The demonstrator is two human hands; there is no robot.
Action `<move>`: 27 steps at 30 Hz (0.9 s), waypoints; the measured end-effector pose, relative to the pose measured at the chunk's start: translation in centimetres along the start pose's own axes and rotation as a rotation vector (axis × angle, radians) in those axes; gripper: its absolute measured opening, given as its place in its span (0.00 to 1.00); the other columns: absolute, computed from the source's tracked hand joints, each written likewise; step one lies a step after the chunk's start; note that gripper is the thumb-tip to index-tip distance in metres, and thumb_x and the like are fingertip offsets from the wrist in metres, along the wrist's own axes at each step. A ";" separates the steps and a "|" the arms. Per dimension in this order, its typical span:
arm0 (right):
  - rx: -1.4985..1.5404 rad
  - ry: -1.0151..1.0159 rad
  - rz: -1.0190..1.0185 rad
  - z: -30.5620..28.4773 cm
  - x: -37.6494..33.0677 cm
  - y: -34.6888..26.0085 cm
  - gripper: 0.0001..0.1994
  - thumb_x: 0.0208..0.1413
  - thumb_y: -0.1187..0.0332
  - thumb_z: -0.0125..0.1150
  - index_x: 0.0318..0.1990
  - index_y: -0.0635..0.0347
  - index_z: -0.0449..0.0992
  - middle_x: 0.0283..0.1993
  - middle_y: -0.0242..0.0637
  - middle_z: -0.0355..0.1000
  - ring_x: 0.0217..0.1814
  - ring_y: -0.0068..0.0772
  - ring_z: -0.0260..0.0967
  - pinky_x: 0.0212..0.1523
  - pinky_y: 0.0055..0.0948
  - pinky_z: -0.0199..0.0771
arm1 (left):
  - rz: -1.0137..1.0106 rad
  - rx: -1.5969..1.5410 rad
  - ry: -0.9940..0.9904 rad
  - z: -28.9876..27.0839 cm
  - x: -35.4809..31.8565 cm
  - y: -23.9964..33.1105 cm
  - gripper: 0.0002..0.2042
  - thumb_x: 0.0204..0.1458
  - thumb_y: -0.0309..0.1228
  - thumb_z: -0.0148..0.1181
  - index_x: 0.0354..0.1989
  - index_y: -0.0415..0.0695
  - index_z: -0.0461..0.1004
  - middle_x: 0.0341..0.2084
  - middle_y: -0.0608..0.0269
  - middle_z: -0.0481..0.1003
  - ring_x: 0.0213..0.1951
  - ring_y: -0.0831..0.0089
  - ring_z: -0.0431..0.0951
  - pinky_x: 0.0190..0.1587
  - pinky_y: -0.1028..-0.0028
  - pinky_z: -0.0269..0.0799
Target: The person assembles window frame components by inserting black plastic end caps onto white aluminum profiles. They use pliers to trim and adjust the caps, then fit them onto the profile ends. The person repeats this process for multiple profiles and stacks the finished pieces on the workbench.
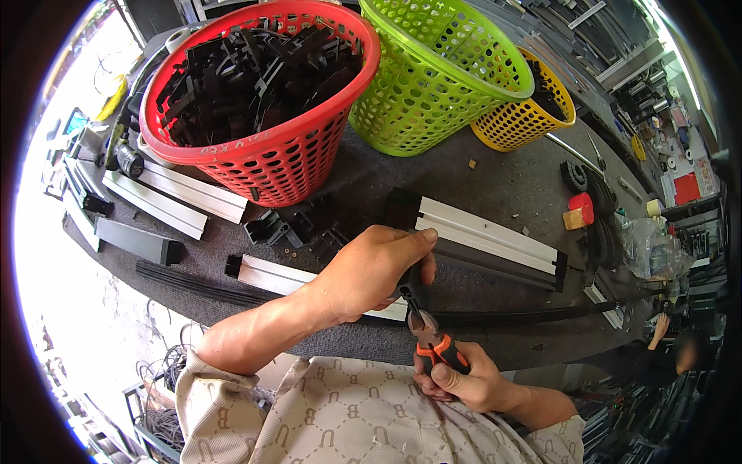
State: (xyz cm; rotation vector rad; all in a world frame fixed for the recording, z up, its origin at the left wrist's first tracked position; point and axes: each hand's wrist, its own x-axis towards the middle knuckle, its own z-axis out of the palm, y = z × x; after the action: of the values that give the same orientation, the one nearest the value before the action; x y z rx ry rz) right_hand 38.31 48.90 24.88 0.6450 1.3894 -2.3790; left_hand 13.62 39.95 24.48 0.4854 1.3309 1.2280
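My left hand (376, 267) is closed round a small black plastic part (412, 292), mostly hidden by the fingers. In my right hand (469, 381) is a pair of cutting pliers (426, 331) with orange and black handles. The plier jaws point up at the lower end of the black part and appear to touch it. Just beyond my left hand lies a silver aluminium profile (495, 238) with black ends. Another silver profile (272, 276) runs beneath my left forearm. Loose black plastic parts (287, 226) are heaped left of that hand.
A red basket (297, 166) full of black parts stands at the far left. Beside it are a green basket (402, 116) and a smaller yellow basket (514, 125). More profiles (154, 203) lie at the left. A red-capped container (578, 210) and another person (661, 352) are at the right.
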 end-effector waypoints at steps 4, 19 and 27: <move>-0.028 0.029 -0.023 0.2 0.3 1.1 0.21 0.71 0.50 0.62 0.49 0.63 0.74 0.34 0.28 0.70 0.32 0.17 0.64 0.34 0.21 0.67 | -0.030 -0.111 0.005 0.1 -0.5 -0.9 0.26 0.72 0.50 0.50 0.26 0.43 0.76 0.12 0.73 0.65 0.12 0.84 0.57 0.16 0.76 0.49; -0.225 0.051 0.160 -0.6 -0.8 -3.5 0.23 0.71 0.61 0.62 0.65 0.68 0.75 0.56 0.41 0.83 0.48 0.26 0.82 0.52 0.27 0.80 | 0.359 0.372 -0.096 -0.9 -1.0 0.5 0.32 0.73 0.57 0.46 0.38 0.37 0.82 0.21 0.70 0.71 0.24 0.78 0.68 0.29 0.74 0.64; -0.183 0.042 0.142 -0.3 -1.3 -3.7 0.23 0.71 0.62 0.61 0.65 0.71 0.74 0.58 0.43 0.82 0.53 0.30 0.82 0.55 0.31 0.79 | 0.247 0.383 -0.048 -0.4 -1.2 0.3 0.36 0.74 0.60 0.37 0.37 0.38 0.82 0.18 0.71 0.68 0.22 0.82 0.64 0.26 0.76 0.59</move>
State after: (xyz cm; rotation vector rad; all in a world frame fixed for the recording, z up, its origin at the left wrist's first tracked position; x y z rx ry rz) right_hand 37.73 51.02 28.19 0.7211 1.5050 -2.1112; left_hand 13.44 38.91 25.16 0.9694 1.5036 1.1513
